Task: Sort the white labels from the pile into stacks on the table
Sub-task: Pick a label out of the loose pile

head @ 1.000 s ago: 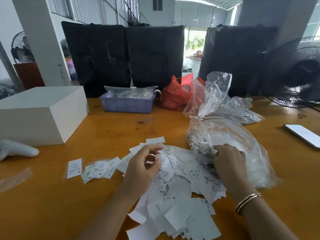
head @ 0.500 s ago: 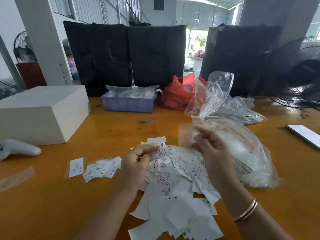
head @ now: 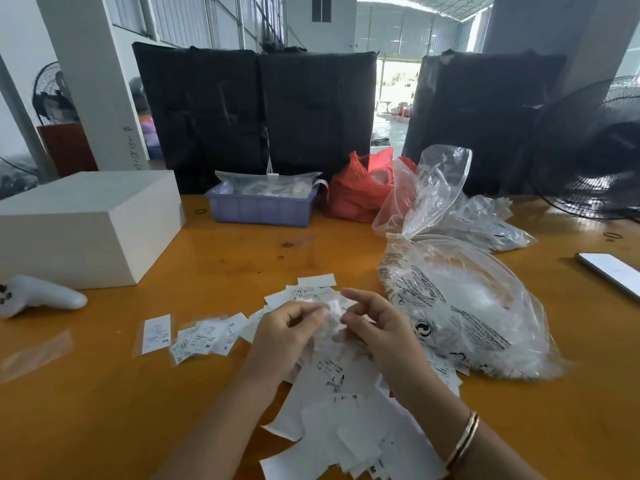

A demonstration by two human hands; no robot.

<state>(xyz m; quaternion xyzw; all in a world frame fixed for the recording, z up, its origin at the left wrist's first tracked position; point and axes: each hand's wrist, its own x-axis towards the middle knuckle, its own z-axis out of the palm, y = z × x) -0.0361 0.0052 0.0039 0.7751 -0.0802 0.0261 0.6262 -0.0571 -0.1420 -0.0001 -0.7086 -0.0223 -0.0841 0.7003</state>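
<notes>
Left hand (head: 289, 329) and right hand (head: 377, 323) together above pile of white labels (head: 343, 403), both pinching one blurred label (head: 334, 311). Pile on table (head: 242, 258); few sorted labels (head: 194, 336) left, clear bag (head: 460, 306) right.

A warehouse or garment-packing workshop. Corrugated metal walls (head: 194, 26) and a high roof run back to an open loading doorway (head: 393, 95) in the upper middle of the frame. Large black-wrapped bales (head: 256, 112) stand behind the orange desk (head: 214, 271), with industrial fans (head: 595, 150) at the right and left edges. Clear plastic bags (head: 464, 306) and size-printed labels (head: 332, 393) cover the desk.
</notes>
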